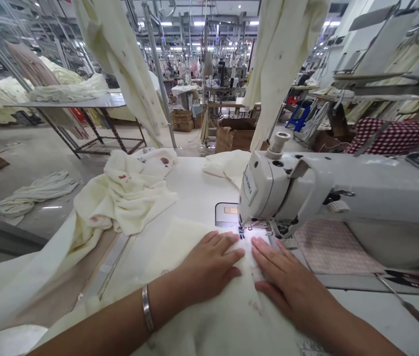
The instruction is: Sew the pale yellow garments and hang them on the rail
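Pale cream fabric [224, 316] with small printed motifs lies across the bed of a white sewing machine [269, 183]. My left hand [209, 262] rests on this fabric, fingers stretched out and spread, just left of the lit presser foot [241, 231]. On the other side of the needle area, my right hand [281, 269] lies flat on the same cloth with its fingers extended. Both sets of fingertips are close to the foot. The needle tip itself is too small to make out. A silver bangle [147, 309] circles my left wrist.
A crumpled cream printed cloth [128, 193] is heaped at the table's left. Cream pieces [279, 59] hang ahead. Pink checked fabric [335, 244] lies under the machine arm. A screwdriver-like tool [413, 311] is at the right. Cardboard boxes [231, 136] stand on the floor beyond.
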The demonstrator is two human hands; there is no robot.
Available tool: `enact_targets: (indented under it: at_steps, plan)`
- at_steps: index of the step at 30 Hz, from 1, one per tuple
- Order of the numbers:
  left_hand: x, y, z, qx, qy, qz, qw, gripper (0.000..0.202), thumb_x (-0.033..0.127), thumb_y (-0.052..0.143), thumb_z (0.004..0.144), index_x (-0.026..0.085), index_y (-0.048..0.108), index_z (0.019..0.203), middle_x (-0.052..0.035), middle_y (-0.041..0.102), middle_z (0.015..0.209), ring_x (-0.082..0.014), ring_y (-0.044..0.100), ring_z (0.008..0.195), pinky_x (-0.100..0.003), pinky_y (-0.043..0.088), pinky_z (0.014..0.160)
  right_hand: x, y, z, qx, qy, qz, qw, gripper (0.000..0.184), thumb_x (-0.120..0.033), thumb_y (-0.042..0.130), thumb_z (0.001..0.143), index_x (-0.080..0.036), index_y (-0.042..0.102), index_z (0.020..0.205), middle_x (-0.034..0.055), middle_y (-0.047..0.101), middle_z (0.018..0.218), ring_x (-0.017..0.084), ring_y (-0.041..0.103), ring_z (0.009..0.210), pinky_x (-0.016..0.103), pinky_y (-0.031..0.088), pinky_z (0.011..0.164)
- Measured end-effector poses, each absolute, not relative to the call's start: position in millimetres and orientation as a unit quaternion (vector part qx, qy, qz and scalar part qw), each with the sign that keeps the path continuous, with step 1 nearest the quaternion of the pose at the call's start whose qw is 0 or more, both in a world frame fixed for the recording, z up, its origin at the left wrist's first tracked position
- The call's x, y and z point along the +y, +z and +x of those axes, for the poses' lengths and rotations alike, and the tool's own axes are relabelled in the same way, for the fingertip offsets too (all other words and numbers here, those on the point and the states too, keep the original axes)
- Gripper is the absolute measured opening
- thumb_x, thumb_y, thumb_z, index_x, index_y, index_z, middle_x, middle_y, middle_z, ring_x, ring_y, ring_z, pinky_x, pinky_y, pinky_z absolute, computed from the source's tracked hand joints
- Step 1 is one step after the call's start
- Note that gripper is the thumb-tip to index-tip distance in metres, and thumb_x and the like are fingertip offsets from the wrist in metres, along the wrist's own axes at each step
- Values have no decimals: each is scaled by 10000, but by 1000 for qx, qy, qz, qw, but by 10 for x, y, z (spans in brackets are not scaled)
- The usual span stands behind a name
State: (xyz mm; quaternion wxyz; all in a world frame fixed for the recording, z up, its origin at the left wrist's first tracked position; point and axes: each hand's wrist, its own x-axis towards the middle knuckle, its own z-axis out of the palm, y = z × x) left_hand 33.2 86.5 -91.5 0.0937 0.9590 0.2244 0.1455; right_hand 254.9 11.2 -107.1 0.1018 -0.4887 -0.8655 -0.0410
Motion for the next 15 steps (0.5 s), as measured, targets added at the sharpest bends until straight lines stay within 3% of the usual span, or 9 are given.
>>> enact_targets:
  at_steps: [5, 10, 15]
  plan:
    - [1032, -924, 387, 245, 148, 953, 102, 310, 360, 431, 915, 177, 480, 1160, -106, 471, 1300, -233, 411, 1214, -407, 320, 1033, 277, -1002, 2556, -847, -5, -528, 68, 512, -377, 337, 935, -30, 450, 1294, 219, 544, 1230, 316, 500, 1165, 534, 458, 922]
    - [1136, -976, 386, 274, 141, 944, 117, 496, 457, 433, 903, 141, 384, 1282, -127, 377, 1407, -254, 246, 1346, -450, 226, 1092, 334, -1006, 2573, -832, 38, -552, 46, 513, -415, 348, 921, -108, 451, 1319, 168, 482, 1309, 332, 455, 1198, 523, 466, 913]
    - [1205, -983, 374, 287, 136, 940, 123, 560, 469, 430, 903, 124, 335, 1334, -126, 320, 1443, -236, 224, 1358, -425, 212, 1100, 376, -1098, 2655, -810, 50, -582, 57, 541, -461, 323, 910, -175, 391, 1364, 98, 450, 1345, 332, 430, 1221, 535, 450, 924]
